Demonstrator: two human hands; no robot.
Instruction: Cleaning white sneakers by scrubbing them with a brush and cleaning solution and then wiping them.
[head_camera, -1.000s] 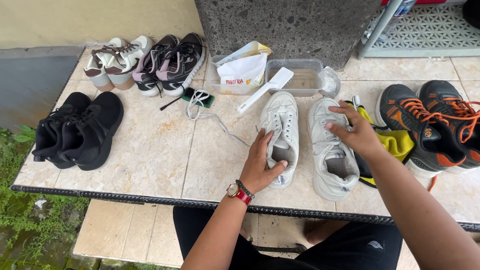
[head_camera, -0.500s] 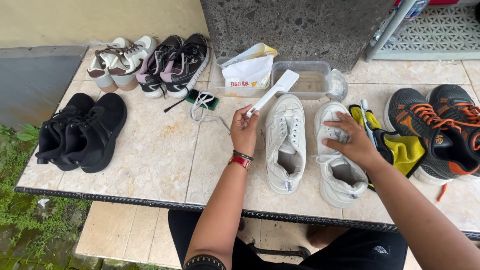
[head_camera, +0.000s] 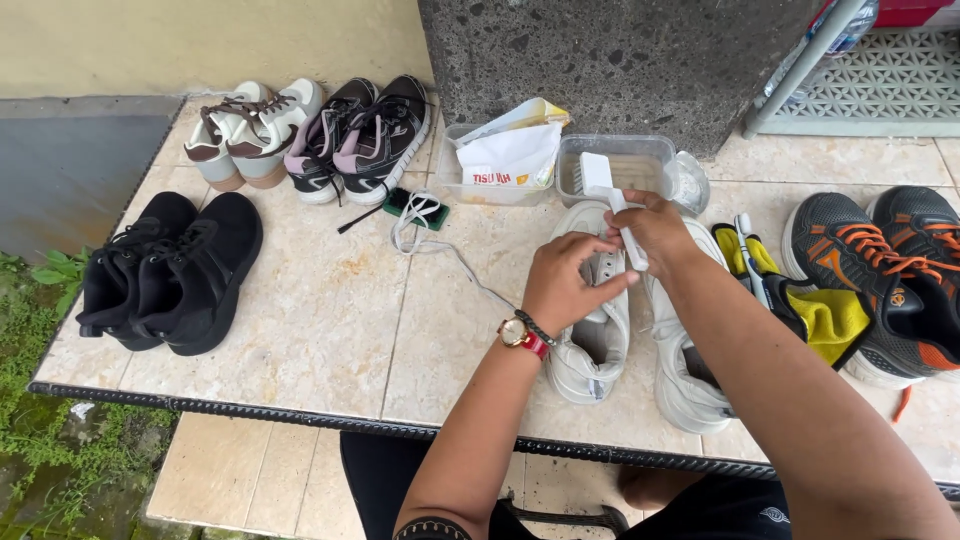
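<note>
Hands (head_camera: 610, 260) — 2 on 1 white brush (head_camera: 612, 205), 2 white shoes (head_camera: 640, 330) under

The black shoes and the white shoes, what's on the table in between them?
Mostly bare tile between the black shoes and the white shoes. Only a loose white shoelace trails across the far part, seen in the head view.

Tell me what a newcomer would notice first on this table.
Both hands meet over the pair of white shoes near the front edge: the right hand and the left hand grip a white brush between them. Black shoes sit far left, and orange-laced dark shoes far right beside a yellow cloth.
</note>
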